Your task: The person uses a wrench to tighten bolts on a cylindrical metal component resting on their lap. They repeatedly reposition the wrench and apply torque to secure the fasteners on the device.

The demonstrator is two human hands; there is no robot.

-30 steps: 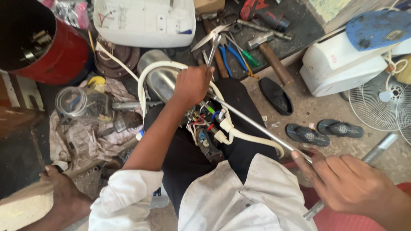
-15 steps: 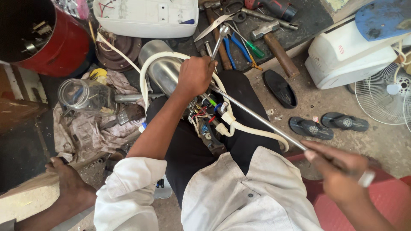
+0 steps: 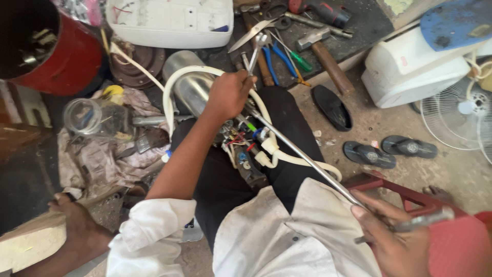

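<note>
Honestly, with the long metal rod (image 3: 302, 154) gripped at its far end by the right hand (image 3: 394, 241) and the left hand (image 3: 228, 95) clenched over the wired assembly (image 3: 243, 149) on the lap, those loose wires could easily get snagged or shorted if the rod is levered.

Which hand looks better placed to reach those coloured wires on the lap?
Probably the left hand. It grips the far end of the metal rod, right beside the coloured wires. The right hand holds the rod's near end, far from them.
</note>
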